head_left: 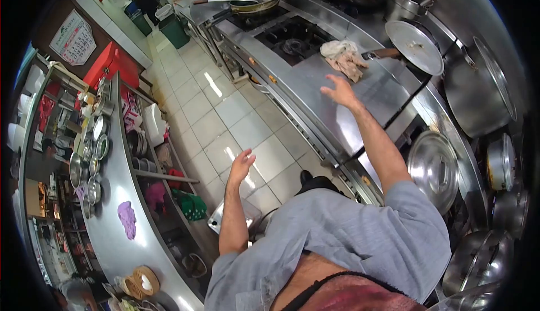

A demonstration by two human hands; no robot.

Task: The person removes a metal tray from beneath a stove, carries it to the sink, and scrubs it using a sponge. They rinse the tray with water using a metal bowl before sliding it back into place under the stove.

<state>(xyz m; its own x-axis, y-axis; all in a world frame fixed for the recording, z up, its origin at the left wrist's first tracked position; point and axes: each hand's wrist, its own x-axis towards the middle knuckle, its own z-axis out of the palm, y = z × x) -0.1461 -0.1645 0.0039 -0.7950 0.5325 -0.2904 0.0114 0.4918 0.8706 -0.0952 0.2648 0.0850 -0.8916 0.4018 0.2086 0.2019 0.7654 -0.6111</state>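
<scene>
My right hand (341, 92) reaches out over the steel stovetop (315, 86), its fingers apart and nothing in them. Just beyond the fingertips lie crumpled cloths (344, 60), one white and one pinkish beige. A pan handle (382, 54) points toward these cloths from the right. My left hand (241, 166) is held in the air above the tiled floor, fingers stretched out, touching nothing.
At the stove's far end, a wok (254, 2) sits with a ladle across it. Large pots and a round lid (433, 170) stand on the right. A counter (112, 198) at left holds metal bowls and a purple cloth (127, 220). Another person (143, 1) is far down the aisle.
</scene>
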